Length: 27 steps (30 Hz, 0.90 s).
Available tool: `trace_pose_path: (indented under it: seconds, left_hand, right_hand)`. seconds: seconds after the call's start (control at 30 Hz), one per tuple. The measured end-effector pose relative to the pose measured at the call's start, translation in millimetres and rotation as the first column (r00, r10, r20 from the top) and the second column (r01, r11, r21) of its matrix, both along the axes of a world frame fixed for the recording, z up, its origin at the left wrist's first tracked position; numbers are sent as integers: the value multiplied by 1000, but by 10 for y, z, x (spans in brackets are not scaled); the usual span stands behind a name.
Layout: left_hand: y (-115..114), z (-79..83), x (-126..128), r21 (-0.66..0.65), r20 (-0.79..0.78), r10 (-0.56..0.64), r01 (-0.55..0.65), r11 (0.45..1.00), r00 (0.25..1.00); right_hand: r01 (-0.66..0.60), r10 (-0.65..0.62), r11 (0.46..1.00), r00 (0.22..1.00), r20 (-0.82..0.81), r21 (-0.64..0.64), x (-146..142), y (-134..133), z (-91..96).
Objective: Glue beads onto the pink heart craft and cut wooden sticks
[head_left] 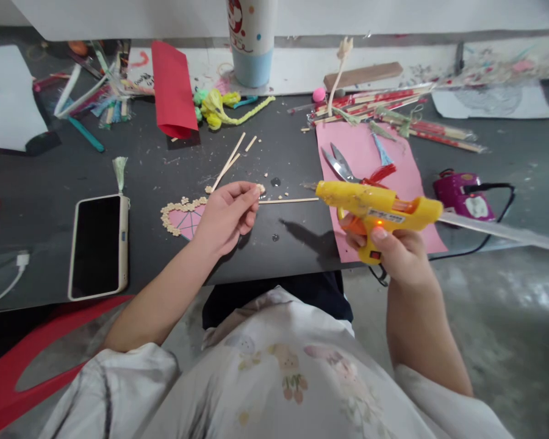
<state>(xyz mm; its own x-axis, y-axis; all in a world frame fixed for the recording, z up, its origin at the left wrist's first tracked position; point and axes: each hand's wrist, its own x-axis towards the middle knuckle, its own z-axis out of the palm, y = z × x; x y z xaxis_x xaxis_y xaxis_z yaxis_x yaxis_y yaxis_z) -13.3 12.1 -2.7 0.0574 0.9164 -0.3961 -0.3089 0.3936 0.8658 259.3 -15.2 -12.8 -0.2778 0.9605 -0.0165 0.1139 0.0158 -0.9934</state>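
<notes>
My right hand [405, 250] is wrapped round the handle of a yellow hot glue gun [370, 204], its nozzle pointing left. A small light on it glows orange, and a clear glue stick [498, 228] sticks out of its back. Between the thumb and fingertips of my left hand [231, 213] is a small pale wooden piece [260, 189]. Partly hidden behind that hand lies a pink paper shape [185, 221] with dark lines, edged with small wooden pieces [168, 219]. Thin wooden sticks [229, 161] and crumbs lie beyond my left hand.
Scissors [341, 163] rest on pink paper [393, 152] behind the glue gun. A phone [98, 247] lies at left. Farther back stand a folded red paper [174, 88] and a cup [252, 46]. A purple device [464, 195] with a black cord sits at right.
</notes>
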Motion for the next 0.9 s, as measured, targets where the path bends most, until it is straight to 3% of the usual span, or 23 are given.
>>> trace_pose_path:
  seconds: [0.1,0.17,0.23,0.33,0.4,0.5,0.63,0.73,0.9]
  left_hand:
    - [17,-11,-8,20,-52,78,-77,997,996]
    - [19,-16,-10,29,-60,82,-81,996,995]
    - [18,-18,-9,26,-63,71,-70,997,995]
    - [17,-17,-5,15,-66,59,-58,998,996]
    - [18,-15,-2,6,-58,52,-52,999,997]
    - [21,-8,4,-9,-34,44,-44,999,998]
    - [20,13,10,-30,-12,32,-32,999,999]
    - [15,33,15,-48,-1,23,-23,999,1000]
    - [6,48,18,-71,22,13,-11,997,1000]
  right_hand:
    - [91,-152,965,959,240,247,108,123,127]
    - [39,-297,899,787,541,437,202,211,194]
    - [14,-359,879,676,644,476,301,289,221]
    - [-174,-469,825,321,823,538,401,388,188]
    - [-217,-482,838,137,866,501,415,443,142]
    - [-253,-428,875,-4,904,413,388,510,96]
    - [-331,-324,896,-27,946,298,357,554,183]
    - [-366,-240,903,8,971,226,315,542,355]
    - [-397,-216,861,280,935,318,-7,533,520]
